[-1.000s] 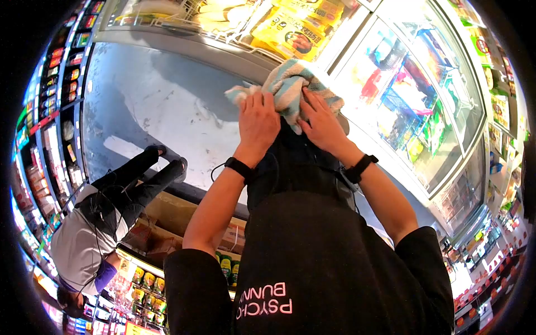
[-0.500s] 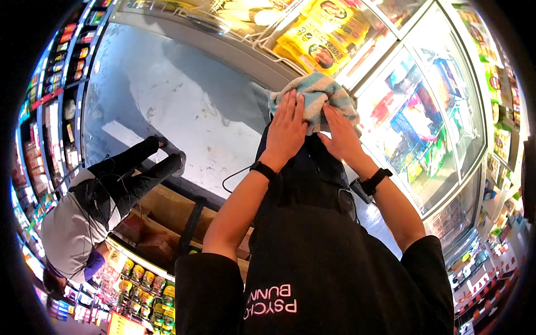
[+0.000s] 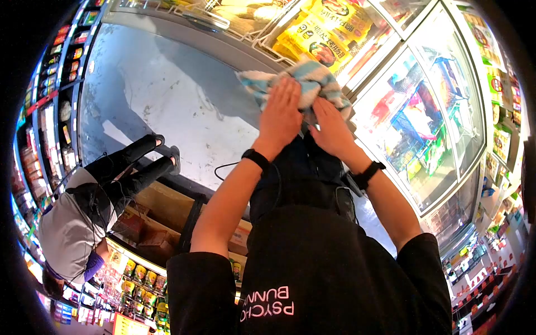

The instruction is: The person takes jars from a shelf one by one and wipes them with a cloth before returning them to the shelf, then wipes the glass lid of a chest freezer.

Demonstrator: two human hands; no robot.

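Striped cloth [image 3: 315, 75] being held bunched on freezer frame [image 3: 223, 44], just beyond both sets of fingertips. Left hand [image 3: 280, 116] being laid flat over cloth's middle, fingers straight, palm pressing, nothing clasped. Right hand [image 3: 330, 131] being set at near right edge, fingers bent into folds; true pinch cannot be told. Long axis running crosswise to both wrists; loose corner trailing outboard of left hand. Left hand nearer that corner.
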